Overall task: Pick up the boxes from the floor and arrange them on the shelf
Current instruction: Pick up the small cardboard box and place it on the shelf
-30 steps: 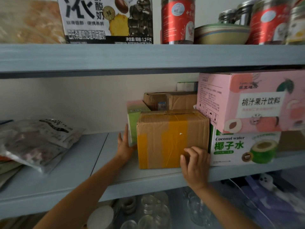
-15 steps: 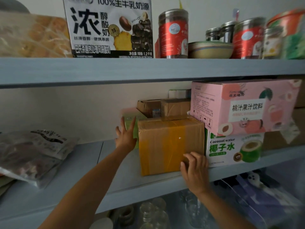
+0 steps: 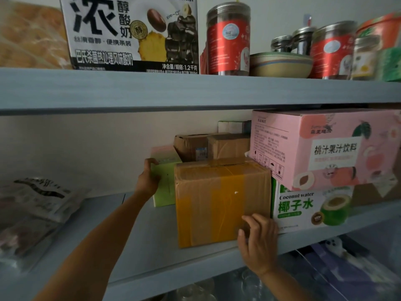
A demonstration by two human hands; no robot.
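Observation:
A brown cardboard box [image 3: 219, 203] with yellow tape stands on the middle shelf [image 3: 134, 242], against the white coconut water box [image 3: 308, 208]. My right hand [image 3: 258, 242] presses on its lower right front corner with fingers curled. My left hand [image 3: 148, 180] grips the front left edge of a green and pink box [image 3: 166, 185] that stands just behind and left of the brown box. Two smaller brown boxes [image 3: 213, 146] sit further back. A pink peach juice box [image 3: 325, 148] lies on top of the coconut water box.
Plastic food bags [image 3: 34, 211] lie at the shelf's left end. The upper shelf [image 3: 195, 90] holds a large milk carton box [image 3: 134, 33], red tins [image 3: 227, 39] and a bowl [image 3: 281, 65]. Glass jars [image 3: 249, 285] stand on the level below.
My left hand has gone from open beside the boxes to closed on the green and pink box's edge. My right hand stays on the brown box's lower corner. The view came closer.

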